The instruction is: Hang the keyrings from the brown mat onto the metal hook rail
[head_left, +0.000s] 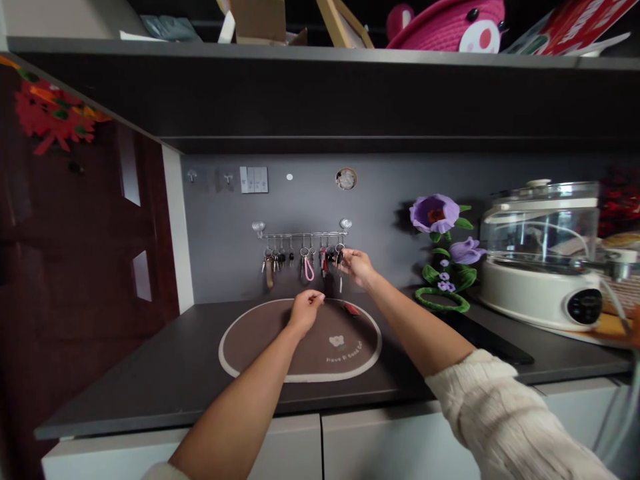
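My right hand [357,267] reaches to the right end of the hook rail [303,235] on the grey wall. Its fingers are closed on a bunch of keys [339,256] whose ring is at the last hook. Other key bunches hang along the rail, among them one with a pink strap [309,269] and one with a brown fob [269,273]. My left hand [305,311] is over the brown oval mat [260,340], thumb and fingers pinched together; whatever may be between them is hidden. A small red object [351,309] lies at the mat's back right edge.
A purple artificial flower [435,213] with a green ring base stands right of the mat. Beyond it is a white appliance [535,290] with a clear top. A dark shelf [320,93] holding boxes and a pink bear-faced basket [450,28] overhangs the counter [150,373].
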A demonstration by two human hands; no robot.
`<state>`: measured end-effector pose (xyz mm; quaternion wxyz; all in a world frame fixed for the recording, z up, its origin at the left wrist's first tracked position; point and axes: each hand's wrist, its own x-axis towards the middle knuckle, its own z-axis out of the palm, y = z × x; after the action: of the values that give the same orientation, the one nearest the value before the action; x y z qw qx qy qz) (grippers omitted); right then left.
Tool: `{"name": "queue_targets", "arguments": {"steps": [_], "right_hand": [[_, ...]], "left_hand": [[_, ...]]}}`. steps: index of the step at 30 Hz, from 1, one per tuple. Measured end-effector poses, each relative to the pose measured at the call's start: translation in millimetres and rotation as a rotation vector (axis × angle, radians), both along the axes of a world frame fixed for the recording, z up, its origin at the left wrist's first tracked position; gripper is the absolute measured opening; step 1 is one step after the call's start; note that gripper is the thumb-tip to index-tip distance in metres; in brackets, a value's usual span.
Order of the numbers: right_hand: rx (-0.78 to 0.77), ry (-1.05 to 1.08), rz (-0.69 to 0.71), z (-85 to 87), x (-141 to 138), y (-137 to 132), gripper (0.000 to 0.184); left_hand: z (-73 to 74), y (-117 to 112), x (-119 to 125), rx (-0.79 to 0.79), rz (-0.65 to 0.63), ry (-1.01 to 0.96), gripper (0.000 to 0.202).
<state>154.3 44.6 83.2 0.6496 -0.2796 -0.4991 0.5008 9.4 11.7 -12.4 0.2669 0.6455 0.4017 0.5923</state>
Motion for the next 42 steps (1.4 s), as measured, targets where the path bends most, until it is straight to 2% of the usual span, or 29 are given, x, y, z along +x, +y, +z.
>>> {"name": "queue_targets", "arguments": {"steps": [4, 8, 18, 23, 28, 42], "right_hand": [[-0.041, 0.06, -0.018, 7.9, -1.1, 17.4, 0.017], [-0.091, 0.112, -0.054, 8.8, -1.8, 34.2, 0.015], [-0.166, 0.188, -0.101, 2.8, -4.5, 52.6, 0.009], [-0.156, 0.114, -0.092, -6.0, -3.8, 60.5, 0.007], [-0.135, 0.048, -0.121, -12.3, -3.3, 62.9, 0.01], [-0.073, 0.007, -0.179, -15.7, 4.5, 58.0, 0.01]], "left_hand": [[-0.6, 0.0, 1.5, 0.0, 0.015, 0.032, 0.018], [-0.5, -0.5, 1.8, 0.006, 0.031, 0.05, 0.018], [-1.5, 1.1, 0.9, -0.017, 0.035, 0.051, 0.017], [-1.7, 1.2, 0.4, -0.008, 0.04, 0.05, 0.017], [-1.2, 1.2, 0.4, -0.019, 0.033, 0.041, 0.016], [0.4, -0.5, 0.6, -0.017, 0.034, 0.04, 0.016]]}}
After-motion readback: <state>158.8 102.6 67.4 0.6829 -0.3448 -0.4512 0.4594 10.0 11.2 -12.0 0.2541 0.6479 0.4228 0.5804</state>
